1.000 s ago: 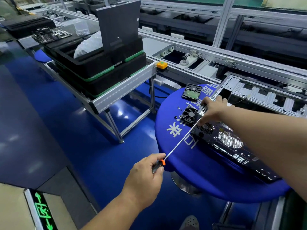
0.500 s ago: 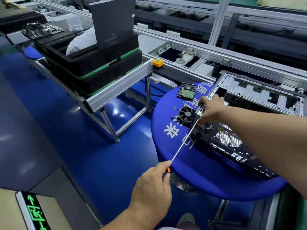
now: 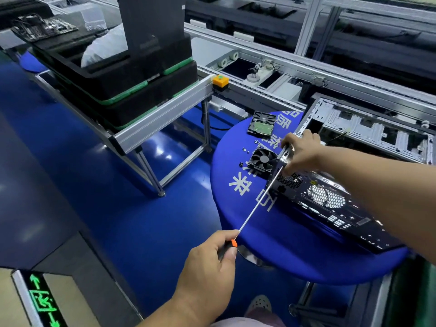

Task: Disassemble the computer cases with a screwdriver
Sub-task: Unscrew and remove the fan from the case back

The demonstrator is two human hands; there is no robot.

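A loose fan [image 3: 262, 160], hard drive [image 3: 261, 124] and scattered screws [image 3: 247, 151] crowd the blue bench [image 3: 278, 251] beside the computer case [image 3: 330, 204]. Your left hand [image 3: 207, 263] grips the screwdriver [image 3: 253, 207]; your right hand [image 3: 300, 153] pinches the case's corner bracket.

On the round blue table [image 3: 278, 244], the computer case [image 3: 330, 204] fills the right side out to the right edge, and the screwdriver [image 3: 257, 204] slants across the near-left part from the left hand [image 3: 207, 263] off the near edge up to the case corner, where the right hand [image 3: 302, 152] grips. A fan [image 3: 263, 159], loose screws [image 3: 245, 151] and a hard drive [image 3: 262, 123] crowd the far-left part. Bare cloth lies along the near-left edge, with open floor [image 3: 94, 180] left of the table up to the frame [image 3: 153, 128] bearing stacked trays [image 3: 113, 83].
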